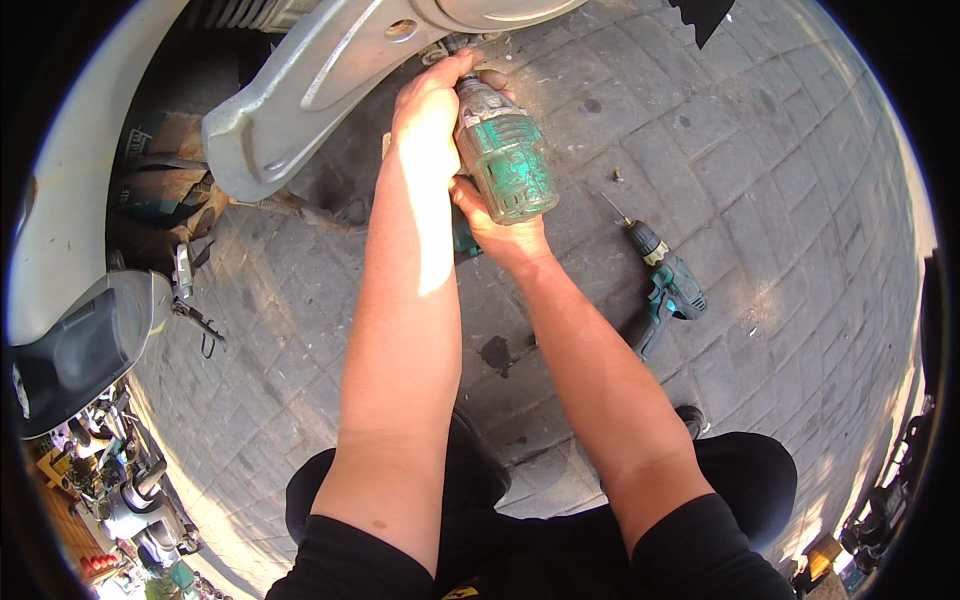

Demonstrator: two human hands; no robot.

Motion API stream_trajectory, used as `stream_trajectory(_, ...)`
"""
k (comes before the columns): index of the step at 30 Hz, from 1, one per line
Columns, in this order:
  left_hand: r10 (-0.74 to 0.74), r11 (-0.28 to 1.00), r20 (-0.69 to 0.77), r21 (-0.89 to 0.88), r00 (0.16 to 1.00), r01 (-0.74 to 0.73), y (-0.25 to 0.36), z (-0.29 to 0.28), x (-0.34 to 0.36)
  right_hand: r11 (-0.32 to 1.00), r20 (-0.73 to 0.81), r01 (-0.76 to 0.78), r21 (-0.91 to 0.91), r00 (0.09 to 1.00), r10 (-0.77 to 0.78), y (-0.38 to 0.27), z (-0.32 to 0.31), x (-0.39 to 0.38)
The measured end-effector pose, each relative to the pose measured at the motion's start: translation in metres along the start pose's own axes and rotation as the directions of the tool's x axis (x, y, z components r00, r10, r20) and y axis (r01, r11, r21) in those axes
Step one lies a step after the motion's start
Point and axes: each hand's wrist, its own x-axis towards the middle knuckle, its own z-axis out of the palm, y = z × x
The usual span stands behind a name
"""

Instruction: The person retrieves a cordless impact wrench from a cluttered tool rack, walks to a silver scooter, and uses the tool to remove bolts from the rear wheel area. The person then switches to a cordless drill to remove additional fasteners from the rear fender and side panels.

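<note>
Head view: both hands (pixel 470 150) grip the green drill (pixel 503 160) (nose at the grey cover (pixel 300 100)); keep it square, press steadily.

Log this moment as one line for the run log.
left hand: on nose of green power driver | right hand: gripping its handle | tip: at grey scooter panel | second drill: lying on paving

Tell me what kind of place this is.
Probably an outdoor roadside motorbike repair spot: grey paving bricks underfoot, a scooter's metal body part being worked on with a green power driver, a second drill on the ground.
</note>
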Motion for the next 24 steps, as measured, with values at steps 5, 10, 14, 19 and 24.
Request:
stream_trajectory(5, 0.059, 0.998, -0.055, -0.018, 0.997, -0.060, -0.002, -0.001, -0.001, 1.000, 0.027, -0.015, 0.020, 1.000, 0.014, -0.006, -0.002, 0.000)
stream_trajectory(10, 0.216, 0.974, -0.081, -0.053, 0.973, -0.220, -0.009, 0.004, 0.001, 0.993, 0.065, -0.096, 0.066, 0.994, 0.092, -0.007, -0.014, 0.004)
stream_trajectory(14, 0.278, 0.954, -0.072, -0.091, 0.958, -0.284, -0.010, 0.008, 0.005, 0.993, 0.037, -0.031, 0.111, 0.999, 0.027, -0.008, -0.022, 0.007)
stream_trajectory(19, 0.277, 0.958, -0.037, -0.065, 0.960, -0.279, -0.005, 0.005, 0.002, 0.997, 0.128, 0.015, -0.075, 0.992, -0.005, -0.016, -0.035, 0.001)
stream_trajectory(24, 0.208, 0.963, -0.144, -0.146, 0.968, -0.228, -0.021, 0.000, -0.010, 0.989, 0.157, -0.109, -0.099, 0.980, 0.123, -0.022, -0.054, -0.020)
